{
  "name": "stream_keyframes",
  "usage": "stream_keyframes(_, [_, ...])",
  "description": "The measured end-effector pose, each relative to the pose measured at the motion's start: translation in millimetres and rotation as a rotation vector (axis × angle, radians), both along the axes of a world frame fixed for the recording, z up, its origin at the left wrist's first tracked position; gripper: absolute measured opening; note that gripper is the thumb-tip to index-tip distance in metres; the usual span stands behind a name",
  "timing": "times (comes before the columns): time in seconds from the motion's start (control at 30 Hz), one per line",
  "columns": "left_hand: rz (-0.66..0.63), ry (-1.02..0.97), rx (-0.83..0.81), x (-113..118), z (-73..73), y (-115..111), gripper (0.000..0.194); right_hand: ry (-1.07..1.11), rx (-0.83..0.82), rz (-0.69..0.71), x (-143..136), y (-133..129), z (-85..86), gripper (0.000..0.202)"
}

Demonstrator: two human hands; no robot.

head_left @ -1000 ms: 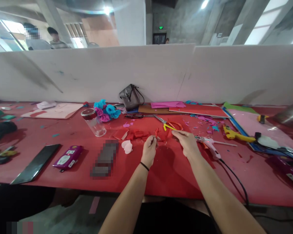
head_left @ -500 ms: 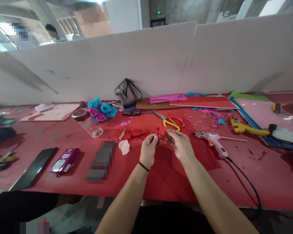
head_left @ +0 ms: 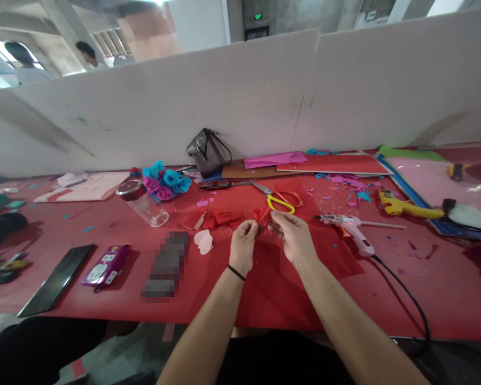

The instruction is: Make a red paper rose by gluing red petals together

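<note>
Between my two hands is a small gathered piece of red crepe paper (head_left: 261, 215), raised a little over the red sheet on the table. My left hand (head_left: 243, 239) pinches its lower left side, with a black band round the wrist. Thumb and fingers of my right hand (head_left: 291, 231) are closed on its right edge. More red paper pieces (head_left: 223, 218) lie left of my hands, beside pale pink paper petals (head_left: 203, 241). Just behind my hands rest scissors (head_left: 280, 203) with yellow and orange handles. On the right lies a pink hot glue gun (head_left: 356, 230).
Blue and pink paper flowers (head_left: 166, 181) and a clear jar (head_left: 142, 203) stand at the left. A grey bag (head_left: 206, 152) leans near the white partition (head_left: 240, 101). Nearer lie a purple case (head_left: 106, 266) and a dark phone-like object (head_left: 166, 266). A yellow glue gun (head_left: 409, 207) is far right.
My right fingers have shifted slightly along the red paper's edge, and the paper has turned a little. My left hand keeps its pinch. The view has tilted slightly.
</note>
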State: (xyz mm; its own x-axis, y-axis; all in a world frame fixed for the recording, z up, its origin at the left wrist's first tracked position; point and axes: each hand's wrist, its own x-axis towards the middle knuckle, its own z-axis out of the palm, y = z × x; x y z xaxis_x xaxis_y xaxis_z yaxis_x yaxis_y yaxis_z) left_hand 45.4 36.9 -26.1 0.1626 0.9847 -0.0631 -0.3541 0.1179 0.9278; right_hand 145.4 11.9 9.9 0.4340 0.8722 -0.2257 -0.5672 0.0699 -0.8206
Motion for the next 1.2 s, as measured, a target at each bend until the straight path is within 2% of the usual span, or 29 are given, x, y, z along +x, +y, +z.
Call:
stream_keyframes(0.23, [-0.001,0.028,0.034,3,-1.9,1,0.025,-0.05,0.026,-0.001,-1,0,-2.4,0.023])
stream_keyframes(0.53, [0.017,0.023,0.051,3,-10.9,5,0.023,-0.068,0.037,0.0,-3,-2,-2.3,0.026])
stream_keyframes(0.93, [0.024,0.005,0.058,2,-8.4,5,0.029,-0.091,0.123,0.068,-3,-8,3.4,0.021])
stream_keyframes(1.2, [0.018,-0.057,0.089,2,-3.5,3,0.025,-0.2,0.103,0.138,-3,-5,-5.7,0.015])
